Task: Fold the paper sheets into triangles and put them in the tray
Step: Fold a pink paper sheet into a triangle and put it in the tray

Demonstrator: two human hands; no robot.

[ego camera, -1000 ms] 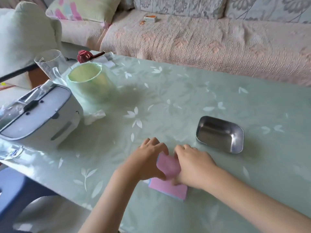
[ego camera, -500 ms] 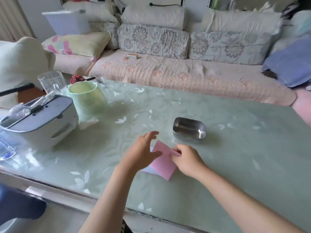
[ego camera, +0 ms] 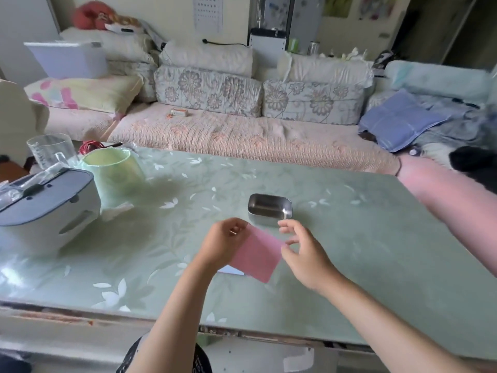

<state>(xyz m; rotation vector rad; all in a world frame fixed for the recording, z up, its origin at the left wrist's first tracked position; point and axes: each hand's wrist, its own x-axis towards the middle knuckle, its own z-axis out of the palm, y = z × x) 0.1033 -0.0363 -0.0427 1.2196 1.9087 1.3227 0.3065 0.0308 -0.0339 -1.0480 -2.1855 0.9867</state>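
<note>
The left hand (ego camera: 222, 244) is pinching the pink sheet (ego camera: 256, 254) while the right hand (ego camera: 304, 254), fingers loosely spread, is hovering beside it, the tray (ego camera: 269, 208) just beyond both.

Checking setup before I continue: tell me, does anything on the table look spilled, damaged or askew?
Nothing spilled. The metal tray sits upright and empty. Only the table's near edge looks worn and chipped at left.

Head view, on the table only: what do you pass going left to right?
White appliance → green cup → left hand → pink paper sheet → right hand. The metal tray sits behind the paper, so its place is unclear.
</note>
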